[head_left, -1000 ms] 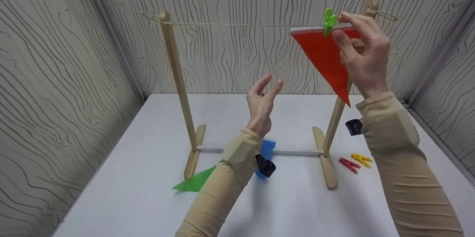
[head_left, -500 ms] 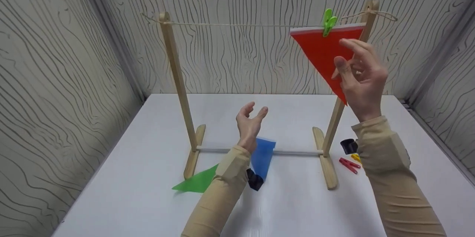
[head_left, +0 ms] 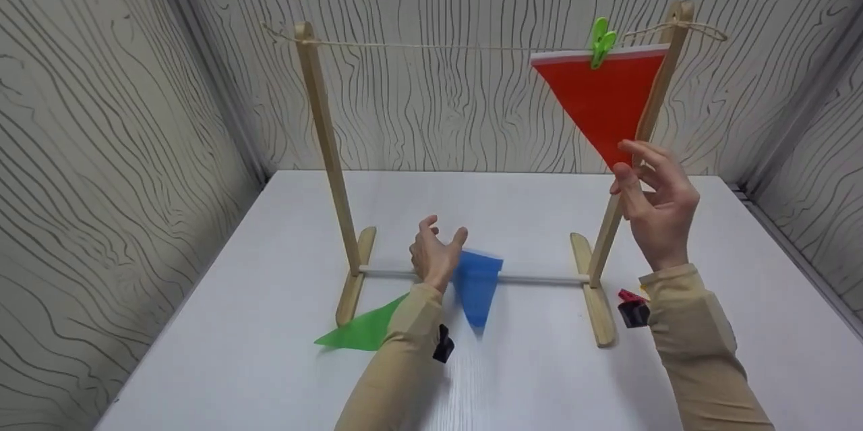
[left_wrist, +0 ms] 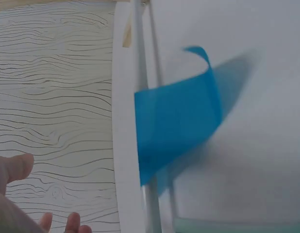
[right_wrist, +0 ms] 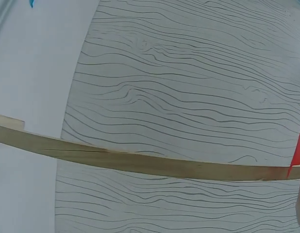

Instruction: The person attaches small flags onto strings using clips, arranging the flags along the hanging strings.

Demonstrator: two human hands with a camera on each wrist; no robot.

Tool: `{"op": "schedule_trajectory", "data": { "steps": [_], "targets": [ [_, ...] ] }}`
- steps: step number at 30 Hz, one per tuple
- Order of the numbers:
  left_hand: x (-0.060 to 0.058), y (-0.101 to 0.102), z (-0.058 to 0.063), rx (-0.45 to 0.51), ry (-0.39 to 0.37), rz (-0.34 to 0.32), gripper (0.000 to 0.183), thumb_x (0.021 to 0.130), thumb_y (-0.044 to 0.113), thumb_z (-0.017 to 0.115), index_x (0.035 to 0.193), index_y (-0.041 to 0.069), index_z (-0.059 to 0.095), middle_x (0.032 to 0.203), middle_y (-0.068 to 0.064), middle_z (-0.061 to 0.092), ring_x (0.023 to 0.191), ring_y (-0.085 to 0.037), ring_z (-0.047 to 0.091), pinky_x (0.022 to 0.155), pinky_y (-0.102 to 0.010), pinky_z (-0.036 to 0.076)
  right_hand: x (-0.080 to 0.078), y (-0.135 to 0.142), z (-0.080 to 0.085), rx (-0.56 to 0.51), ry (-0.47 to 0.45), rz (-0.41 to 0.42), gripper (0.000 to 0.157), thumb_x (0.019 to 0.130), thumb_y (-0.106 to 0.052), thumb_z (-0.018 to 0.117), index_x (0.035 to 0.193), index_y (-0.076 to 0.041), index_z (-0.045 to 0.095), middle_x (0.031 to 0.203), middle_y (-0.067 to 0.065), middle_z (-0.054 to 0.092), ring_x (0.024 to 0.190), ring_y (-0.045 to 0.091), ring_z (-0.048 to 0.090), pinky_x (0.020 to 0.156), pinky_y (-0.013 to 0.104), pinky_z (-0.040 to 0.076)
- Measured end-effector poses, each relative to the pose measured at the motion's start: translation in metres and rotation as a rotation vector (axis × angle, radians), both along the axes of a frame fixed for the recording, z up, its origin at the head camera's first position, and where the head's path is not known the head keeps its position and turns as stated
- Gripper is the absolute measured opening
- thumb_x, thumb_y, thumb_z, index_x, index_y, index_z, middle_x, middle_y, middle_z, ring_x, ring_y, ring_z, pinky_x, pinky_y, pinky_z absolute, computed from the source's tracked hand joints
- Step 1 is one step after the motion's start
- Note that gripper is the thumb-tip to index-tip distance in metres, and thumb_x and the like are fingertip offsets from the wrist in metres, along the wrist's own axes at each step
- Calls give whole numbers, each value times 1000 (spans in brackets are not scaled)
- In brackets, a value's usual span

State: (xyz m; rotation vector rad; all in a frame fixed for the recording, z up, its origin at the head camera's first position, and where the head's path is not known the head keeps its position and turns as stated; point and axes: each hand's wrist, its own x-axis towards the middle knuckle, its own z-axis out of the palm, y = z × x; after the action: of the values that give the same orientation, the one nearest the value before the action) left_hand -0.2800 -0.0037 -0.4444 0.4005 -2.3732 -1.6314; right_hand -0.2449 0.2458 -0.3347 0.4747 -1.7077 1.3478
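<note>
The location is a small enclosed work booth, set up like a recording or test cell. Pale panels printed with dark wood-grain lines form the rear wall, the left wall and the right wall; grey corner strips mark the joints. A white table occupies the space between them. Black wrist units at the sleeves and a tabletop wooden stand bearing a red pennant suit such a cell. The surrounding building type cannot be determined.
</note>
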Motion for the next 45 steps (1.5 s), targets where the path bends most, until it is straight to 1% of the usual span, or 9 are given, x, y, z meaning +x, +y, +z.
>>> {"op": "schedule_trajectory", "data": {
  "steps": [7,11,14,18,25,31,37,41,45],
  "targets": [
    [-4,-7,-20,-237,21,-17,59,92,37,70,139,8,50,122,-19,66,115,-40,56,104,-53,40,2,11,-29,-12,-55,-30,32,93,6,65,125,10,62,113,-14,65,70,1,63,54,10,50],
    [-7,-10,-30,-366,32,-27,57,92,38,70,137,7,53,118,-20,67,116,-42,56,106,-55,39,5,16,-44,-30,-76,-10,32,93,9,63,126,11,60,111,-11,66,68,3,61,51,9,47],
    [-7,-11,-37,-497,40,-28,55,93,40,70,134,8,56,117,-20,69,116,-41,58,106,-55,39,7,20,-56,-43,-92,5,33,93,11,61,126,13,59,111,-8,66,67,4,61,49,9,46],
    [-8,-12,-42,-622,39,-27,53,93,43,69,132,8,58,116,-19,70,112,-39,60,105,-55,40,11,28,-72,-50,-124,-3,33,94,12,60,126,13,58,111,-10,67,66,2,60,47,10,44],
    [-9,-15,-47,-685,95,-40,50,93,43,68,127,7,62,111,-19,71,109,-41,60,103,-56,41,20,43,-95,-36,-249,-96,31,95,8,61,126,10,60,108,-17,65,62,-1,57,45,12,43],
    [-11,-17,-51,-730,99,-57,48,93,42,69,124,6,62,110,-19,72,110,-42,60,104,-56,40,28,55,-112,-108,-418,-163,29,99,-3,59,128,3,63,106,-20,66,63,1,58,49,12,45],
    [-11,-19,-51,-752,79,-78,47,93,43,68,122,6,63,110,-18,73,112,-43,60,105,-57,40,33,65,-129,-175,-628,-249,32,102,-16,58,132,-3,63,105,-28,63,73,0,60,65,8,51],
    [-13,-20,-54,-756,53,-78,45,93,43,68,121,7,63,110,-17,73,113,-43,61,105,-57,40,35,71,-137,-156,-742,-278,39,103,-25,57,136,-5,60,103,-36,58,85,-4,59,78,4,49],
    [-13,-21,-55,-756,47,-81,45,93,41,69,121,7,64,109,-17,74,112,-43,61,104,-56,40,39,77,-142,-113,-867,-266,43,105,-27,53,142,-5,55,104,-37,52,97,-9,52,83,-1,43]
  ]
}}
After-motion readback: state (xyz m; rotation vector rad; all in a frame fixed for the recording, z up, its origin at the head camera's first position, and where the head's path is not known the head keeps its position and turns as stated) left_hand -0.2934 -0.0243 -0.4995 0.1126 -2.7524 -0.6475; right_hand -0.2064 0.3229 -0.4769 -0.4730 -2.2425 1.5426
